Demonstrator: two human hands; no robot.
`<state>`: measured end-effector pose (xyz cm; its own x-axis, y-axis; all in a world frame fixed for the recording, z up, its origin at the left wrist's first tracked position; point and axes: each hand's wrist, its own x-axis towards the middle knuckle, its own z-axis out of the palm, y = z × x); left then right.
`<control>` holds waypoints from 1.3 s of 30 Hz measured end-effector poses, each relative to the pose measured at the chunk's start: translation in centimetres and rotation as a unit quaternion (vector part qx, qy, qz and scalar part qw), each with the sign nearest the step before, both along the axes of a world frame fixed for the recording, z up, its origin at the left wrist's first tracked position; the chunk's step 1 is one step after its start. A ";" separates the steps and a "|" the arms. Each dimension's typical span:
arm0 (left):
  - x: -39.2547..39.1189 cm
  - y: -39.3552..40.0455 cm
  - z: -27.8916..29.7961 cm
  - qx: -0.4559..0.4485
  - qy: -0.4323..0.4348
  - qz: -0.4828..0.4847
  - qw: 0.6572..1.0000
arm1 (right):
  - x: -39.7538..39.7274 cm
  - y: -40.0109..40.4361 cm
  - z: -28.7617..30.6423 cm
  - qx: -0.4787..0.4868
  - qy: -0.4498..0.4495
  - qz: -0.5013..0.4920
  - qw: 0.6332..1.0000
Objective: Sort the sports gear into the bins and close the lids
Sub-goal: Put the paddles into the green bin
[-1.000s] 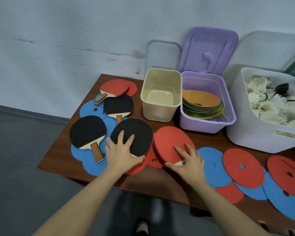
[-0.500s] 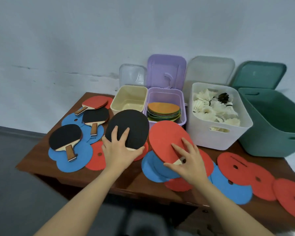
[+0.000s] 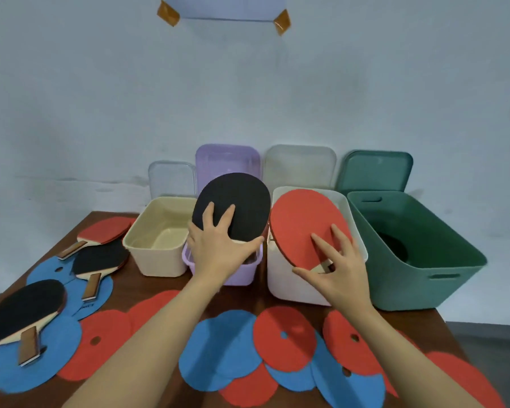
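My left hand (image 3: 220, 248) grips a black-faced paddle (image 3: 233, 204) raised over the purple bin (image 3: 242, 270). Over the white bin (image 3: 289, 281), my right hand (image 3: 336, 272) holds a red-faced paddle (image 3: 304, 225) by its base. To the right stands the open green bin (image 3: 418, 278); the cream bin (image 3: 156, 254) is at the left. Three more paddles (image 3: 24, 313) lie at the table's left on blue discs (image 3: 44, 363). Red and blue flat discs (image 3: 283, 340) cover the table's front.
Four lids lean on the wall behind the bins: a clear one (image 3: 171, 178), a purple one (image 3: 227, 160), a frosted one (image 3: 299, 164) and a green one (image 3: 376, 169). The brown table (image 3: 245, 298) ends at right near the green bin. Taped paper (image 3: 224, 7) hangs on the wall.
Both hands have lifted their paddles off the table and carried them up and toward the bins. The view has tilted upward.
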<state>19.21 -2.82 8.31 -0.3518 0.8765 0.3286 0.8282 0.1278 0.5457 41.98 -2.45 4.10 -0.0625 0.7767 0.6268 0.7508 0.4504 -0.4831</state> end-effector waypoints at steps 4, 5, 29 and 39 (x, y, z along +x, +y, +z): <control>2.5 5.0 0.8 -0.002 0.011 -0.021 1.000 | 2.6 4.4 1.0 0.002 -0.027 -0.026 0.999; 3.0 6.2 1.0 -0.006 0.012 -0.024 1.000 | 3.2 5.6 1.2 -0.001 -0.033 -0.030 0.999; 26.7 20.6 0.3 -0.045 0.003 -0.042 0.998 | 27.0 21.9 -2.9 -0.219 -0.180 -0.089 0.955; 31.2 20.5 -0.1 -0.037 0.027 -0.006 0.999 | 27.4 24.2 -6.7 -0.443 -0.185 -0.013 0.877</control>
<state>50.42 17.72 8.22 -0.3249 0.9030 0.2812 0.8581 0.1565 0.4890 69.35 21.73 -2.58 -0.1093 0.9528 -0.2831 0.9344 0.0013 -0.3562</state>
